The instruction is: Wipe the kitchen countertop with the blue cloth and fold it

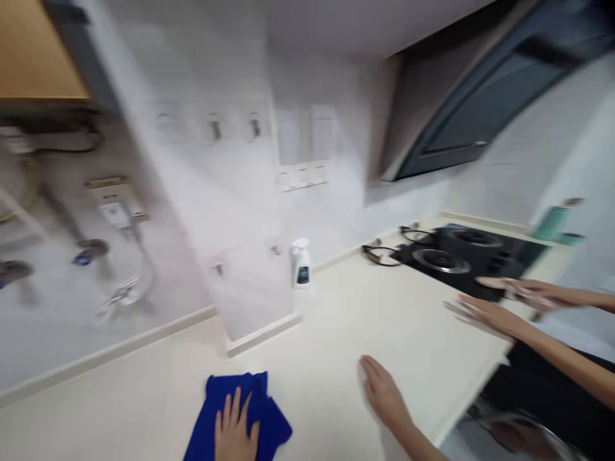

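Note:
My left hand (235, 432) lies flat with fingers spread on a dark blue cloth (262, 403), which is spread unevenly on the white countertop (327, 358) at the bottom of the view. Pressed under my palm, part of the cloth is hidden. To the right, my right hand (383, 392) is held low at the countertop with its fingers stretched out and nothing in it; I cannot tell how much of it touches the surface. A white spray bottle (302, 264) with a dark label stands upright against the wall, beyond both hands.
Another person's two hands (492, 315) reach in from the right, blurred, near a black gas hob (473, 253). Black cables (382, 255) lie beside the hob. A dark range hood (461, 121) overhangs it. A wall corner (264, 333) juts out at the left; a plugged-in white cord (144, 269) hangs there.

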Demonstrator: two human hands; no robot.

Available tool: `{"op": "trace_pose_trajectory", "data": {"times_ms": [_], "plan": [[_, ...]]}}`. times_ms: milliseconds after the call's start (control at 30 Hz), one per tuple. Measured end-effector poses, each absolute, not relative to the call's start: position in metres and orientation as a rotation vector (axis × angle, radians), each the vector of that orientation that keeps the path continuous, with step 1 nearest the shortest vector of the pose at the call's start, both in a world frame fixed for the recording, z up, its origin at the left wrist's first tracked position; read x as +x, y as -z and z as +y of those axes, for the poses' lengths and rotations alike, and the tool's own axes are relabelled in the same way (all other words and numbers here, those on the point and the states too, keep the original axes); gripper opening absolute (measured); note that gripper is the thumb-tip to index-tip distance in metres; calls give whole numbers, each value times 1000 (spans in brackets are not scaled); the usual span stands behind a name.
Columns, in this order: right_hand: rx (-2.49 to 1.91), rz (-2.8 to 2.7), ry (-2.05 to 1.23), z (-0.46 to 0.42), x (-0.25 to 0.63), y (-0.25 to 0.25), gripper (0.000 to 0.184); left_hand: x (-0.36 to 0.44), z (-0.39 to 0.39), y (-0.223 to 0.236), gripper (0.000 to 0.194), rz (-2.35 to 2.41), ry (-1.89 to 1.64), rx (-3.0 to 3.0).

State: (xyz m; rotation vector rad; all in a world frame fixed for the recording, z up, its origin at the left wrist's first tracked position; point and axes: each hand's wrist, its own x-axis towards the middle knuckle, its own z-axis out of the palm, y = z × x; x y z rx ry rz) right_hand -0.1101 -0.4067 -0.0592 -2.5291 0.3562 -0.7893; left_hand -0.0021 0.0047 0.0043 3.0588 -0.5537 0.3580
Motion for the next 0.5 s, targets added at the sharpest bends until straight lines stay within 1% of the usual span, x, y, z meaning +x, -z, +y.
{"op": "trace_pose_trajectory", "data": {"times_ms": [100,167,500], "plan": [[-2610,267,925,-414,-112,70,45,3,10,-17,52,-351,-337,3062],[-2679,238,959,-415,-116,72,44,14,15,-22,51,-254,-369,3056],[-2738,226,784,-429,-123,67,46,109,37,-33,51,173,-376,3046]]}}
